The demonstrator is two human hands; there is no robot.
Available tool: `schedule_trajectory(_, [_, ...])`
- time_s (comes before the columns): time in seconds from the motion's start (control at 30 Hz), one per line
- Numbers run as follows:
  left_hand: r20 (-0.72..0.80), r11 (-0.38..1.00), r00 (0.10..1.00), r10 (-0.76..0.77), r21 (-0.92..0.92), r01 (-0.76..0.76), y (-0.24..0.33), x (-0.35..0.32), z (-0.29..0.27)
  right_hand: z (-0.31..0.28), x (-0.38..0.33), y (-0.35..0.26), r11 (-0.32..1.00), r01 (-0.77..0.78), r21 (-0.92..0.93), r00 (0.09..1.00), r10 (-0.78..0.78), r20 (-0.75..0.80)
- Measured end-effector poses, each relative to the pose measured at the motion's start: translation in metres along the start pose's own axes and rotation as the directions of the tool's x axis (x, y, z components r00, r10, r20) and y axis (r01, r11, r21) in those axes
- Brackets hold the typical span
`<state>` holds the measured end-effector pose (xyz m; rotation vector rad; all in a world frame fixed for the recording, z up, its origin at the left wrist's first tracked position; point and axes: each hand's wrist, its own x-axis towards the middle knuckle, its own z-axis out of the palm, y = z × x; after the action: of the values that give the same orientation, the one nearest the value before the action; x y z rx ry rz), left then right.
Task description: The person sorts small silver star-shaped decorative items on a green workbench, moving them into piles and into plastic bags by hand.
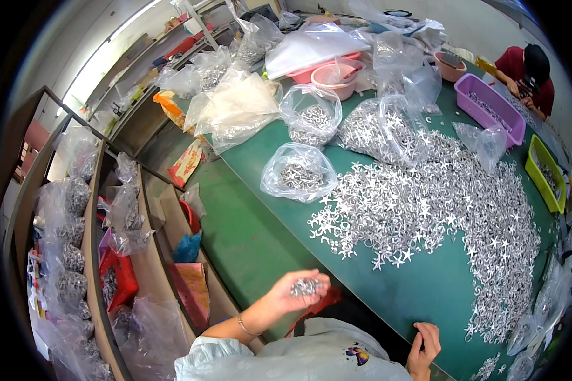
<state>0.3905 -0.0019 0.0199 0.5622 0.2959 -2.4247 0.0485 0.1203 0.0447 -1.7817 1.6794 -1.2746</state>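
Observation:
My left hand [297, 293] is cupped palm up beyond the table's edge, its fingers curled round a handful of small silver metal pieces [306, 287]. My right hand [424, 350] rests at the near edge of the green table [388, 305], thumb apart from the bent fingers, with nothing seen in it. Ahead of both hands spreads a large heap of silver metal pieces [419, 203], many star-shaped and others curved. An open clear plastic bag [299, 171] partly filled with such pieces stands left of the heap, with another bag [310, 117] behind it.
A bulging bag of pieces [375, 130] lies behind the heap. Pink basins [335, 81], a purple basket [489, 111] and a lime-green basket [545, 174] stand farther off. Another person [527, 76] works at the far right. Shelves with bagged parts [73, 228] and a red bin [117, 279] line my left.

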Motion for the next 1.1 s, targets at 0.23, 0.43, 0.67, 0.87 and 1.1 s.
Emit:
schedule_trajectory(0.23, [0.001,0.882,0.902,0.432,-0.209,-0.422,0.074,0.027,0.122,0.001,0.014,-0.010,0.995,-0.003,-0.095,0.999,0.008,0.047])
schedule_trajectory(0.43, [0.052,0.634,0.662,0.747,-0.357,-0.686,0.200,0.103,0.222,0.007,0.011,0.000,0.994,0.015,-0.110,0.999,-0.011,0.039])
schedule_trajectory(0.67, [-0.056,0.253,0.247,0.967,0.175,-0.952,0.291,0.170,0.221,0.010,0.016,0.009,0.990,0.045,-0.137,0.997,-0.037,0.063])
schedule_trajectory(0.87, [0.408,0.020,0.341,0.847,0.617,-0.787,0.160,0.141,0.242,-0.004,0.021,0.013,0.992,-0.029,-0.121,0.997,0.038,0.073])
schedule_trajectory(1.1, [0.808,-0.755,0.561,0.180,0.479,-0.448,0.021,0.232,0.167,-0.036,0.152,0.089,0.796,0.150,-0.587,0.988,-0.148,0.051])
